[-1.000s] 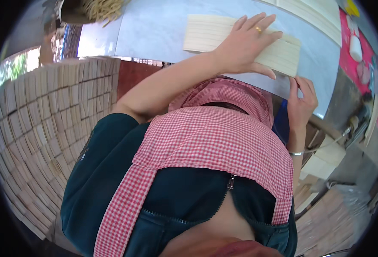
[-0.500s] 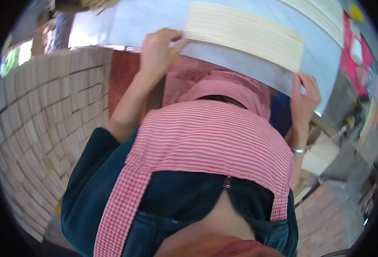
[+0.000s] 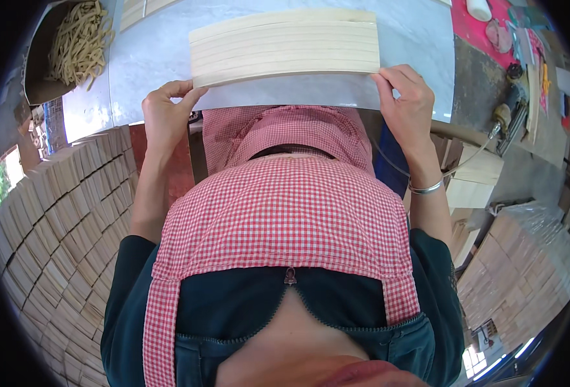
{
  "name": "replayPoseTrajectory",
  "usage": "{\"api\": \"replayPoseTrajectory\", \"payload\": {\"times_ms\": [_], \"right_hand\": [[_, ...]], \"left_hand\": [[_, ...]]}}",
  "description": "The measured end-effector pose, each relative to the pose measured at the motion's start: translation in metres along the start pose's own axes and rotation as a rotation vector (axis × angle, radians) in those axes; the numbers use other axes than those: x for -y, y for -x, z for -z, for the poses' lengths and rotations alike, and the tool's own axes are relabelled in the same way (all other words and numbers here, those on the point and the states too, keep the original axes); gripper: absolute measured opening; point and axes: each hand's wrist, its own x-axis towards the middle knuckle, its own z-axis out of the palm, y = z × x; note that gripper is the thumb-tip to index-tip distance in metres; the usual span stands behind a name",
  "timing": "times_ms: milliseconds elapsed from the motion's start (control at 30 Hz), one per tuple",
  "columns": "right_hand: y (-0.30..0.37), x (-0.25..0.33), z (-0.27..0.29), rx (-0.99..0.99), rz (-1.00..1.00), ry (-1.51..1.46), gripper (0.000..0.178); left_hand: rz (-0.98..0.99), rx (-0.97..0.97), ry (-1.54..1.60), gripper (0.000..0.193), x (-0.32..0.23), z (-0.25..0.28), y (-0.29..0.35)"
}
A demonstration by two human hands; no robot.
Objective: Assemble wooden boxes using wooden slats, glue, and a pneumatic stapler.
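Observation:
Pale wooden slats [image 3: 285, 46] lie side by side in a close row on the white marbled tabletop [image 3: 148, 61] in front of me. At the row's near left corner, my left hand [image 3: 165, 117] pinches the end of the nearest slat between thumb and fingers. My right hand [image 3: 406, 102], with a silver bangle at the wrist, has its thumb and forefinger closed on the same slat's right end. The near edge of the row runs straight between both hands, a little in from the table's front edge.
A dark box [image 3: 36, 80] of tan rubber bands [image 3: 78, 48] stands at the far left. Stacked wooden pieces [image 3: 65, 226] rise on my left. A pink sheet [image 3: 482, 29], a tool with a hose [image 3: 501, 119] and plastic-wrapped wood stacks [image 3: 517, 258] are on the right.
My view has turned, so the row of slats now sits nearly level and further left in the picture. Both hands stay at the ends of the near slat.

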Motion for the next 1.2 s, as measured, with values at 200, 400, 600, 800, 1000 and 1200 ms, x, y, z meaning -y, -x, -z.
{"api": "replayPoseTrajectory", "payload": {"times_ms": [200,400,600,800,1000,1200], "right_hand": [[-0.002,-0.003,0.000,0.030,0.019,0.014,0.004],[0.001,-0.005,-0.005,-0.014,0.033,-0.027,0.002],[0.002,-0.008,-0.006,-0.030,0.063,-0.037,0.003],[0.006,-0.015,-0.007,-0.039,0.076,-0.063,0.004],[0.017,-0.038,0.009,0.104,-0.143,0.027,0.016],[0.023,-0.193,0.124,-0.330,-0.405,0.648,0.065]], "left_hand": [[-0.051,0.008,-0.082,0.024,-0.001,0.003,-0.002],[-0.117,0.017,-0.135,0.024,0.002,0.006,-0.003],[-0.223,-0.005,-0.141,0.022,0.012,0.006,0.000],[-0.235,-0.019,-0.158,0.022,0.015,0.007,0.002],[-0.064,0.168,-0.454,0.031,-0.016,0.021,-0.001],[-0.693,0.079,-0.449,0.058,-0.081,-0.006,-0.005]]}}
